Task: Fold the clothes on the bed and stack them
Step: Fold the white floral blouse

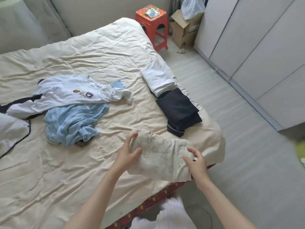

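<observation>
Lower centre: left hand (127,152) and right hand (196,161) grip folded cream garment (160,156). White fold (157,80), dark fold (179,109) done; pale heap (69,103) left.

A folded cream patterned cloth (160,157) lies near the bed's (82,162) right edge. Beyond it along that edge sit a folded dark garment (179,109) and a folded white garment (157,80), touching end to end. To the left, a white printed shirt (66,95) lies crumpled, partly over a rumpled light-blue knit (72,121).
</observation>
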### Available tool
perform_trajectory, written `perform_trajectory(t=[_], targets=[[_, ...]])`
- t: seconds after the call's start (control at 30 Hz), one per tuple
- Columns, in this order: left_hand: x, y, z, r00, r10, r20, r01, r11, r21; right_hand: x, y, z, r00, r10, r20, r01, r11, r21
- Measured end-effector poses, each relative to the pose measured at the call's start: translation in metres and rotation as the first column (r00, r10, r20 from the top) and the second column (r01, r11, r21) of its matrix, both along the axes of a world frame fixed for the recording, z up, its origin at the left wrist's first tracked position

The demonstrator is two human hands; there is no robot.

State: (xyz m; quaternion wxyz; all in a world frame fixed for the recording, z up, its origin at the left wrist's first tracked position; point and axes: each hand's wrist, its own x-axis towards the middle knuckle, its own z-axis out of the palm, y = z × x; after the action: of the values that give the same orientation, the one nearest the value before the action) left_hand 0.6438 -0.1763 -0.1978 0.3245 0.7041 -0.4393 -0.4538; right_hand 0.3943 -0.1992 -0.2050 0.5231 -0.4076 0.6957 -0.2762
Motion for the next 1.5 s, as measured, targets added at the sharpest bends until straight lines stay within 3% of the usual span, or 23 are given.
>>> perform_trajectory(t=[0.2, 0.4, 0.53, 0.7, 0.8, 0.9, 1.0, 1.07, 1.17, 1.27, 1.4, 1.5], targets=[[-0.029, -0.148, -0.001, 0.949, -0.124, 0.29, 0.135, 0.991, -0.02, -0.024, -0.114, -0.015, 0.999, -0.024, 0.022, 0.023, 1.0, 0.007], [-0.054, -0.298, -0.016, 0.877, -0.2, 0.436, 0.257, 0.963, -0.076, -0.022, -0.194, -0.047, 0.988, -0.156, 0.022, 0.157, 0.987, -0.041], [-0.072, -0.364, -0.054, 0.817, -0.29, 0.498, 0.381, 0.921, -0.087, -0.02, -0.225, -0.087, 0.966, -0.259, 0.006, 0.259, 0.965, -0.05], [-0.08, -0.396, -0.119, 0.811, -0.381, 0.445, 0.438, 0.899, -0.029, -0.031, -0.242, -0.133, 0.956, -0.286, -0.06, 0.285, 0.958, -0.029], [-0.083, -0.395, -0.142, 0.817, -0.344, 0.463, 0.412, 0.91, -0.05, -0.039, -0.246, -0.148, 0.971, -0.202, -0.126, 0.208, 0.977, 0.039], [-0.086, -0.393, -0.144, 0.797, -0.273, 0.54, 0.419, 0.892, -0.167, -0.043, -0.246, -0.145, 0.944, -0.132, -0.303, 0.095, 0.986, -0.134], [-0.093, -0.381, -0.144, 0.724, -0.211, 0.657, 0.488, 0.83, -0.271, -0.041, -0.25, -0.141, 0.794, -0.05, -0.606, -0.237, 0.893, -0.383], [-0.101, -0.371, -0.149, 0.629, -0.286, 0.723, 0.586, 0.785, -0.199, -0.035, -0.259, -0.141, 0.711, 0.015, -0.703, -0.422, 0.809, -0.409], [-0.109, -0.37, -0.161, 0.523, -0.476, 0.707, 0.598, 0.796, 0.093, -0.024, -0.268, -0.152, 0.61, 0.2, -0.767, -0.623, 0.72, -0.307], [-0.112, -0.385, -0.179, 0.465, -0.513, 0.722, 0.61, 0.776, 0.159, -0.025, -0.28, -0.172, 0.485, 0.316, -0.815, -0.723, 0.67, -0.17], [-0.121, -0.399, -0.205, 0.456, -0.557, 0.694, 0.593, 0.772, 0.23, -0.035, -0.294, -0.198, 0.475, 0.408, -0.779, -0.721, 0.689, -0.079], [-0.135, -0.401, -0.219, 0.393, -0.558, 0.73, 0.574, 0.77, 0.279, -0.041, -0.295, -0.216, 0.492, 0.481, -0.726, -0.706, 0.709, -0.009]])
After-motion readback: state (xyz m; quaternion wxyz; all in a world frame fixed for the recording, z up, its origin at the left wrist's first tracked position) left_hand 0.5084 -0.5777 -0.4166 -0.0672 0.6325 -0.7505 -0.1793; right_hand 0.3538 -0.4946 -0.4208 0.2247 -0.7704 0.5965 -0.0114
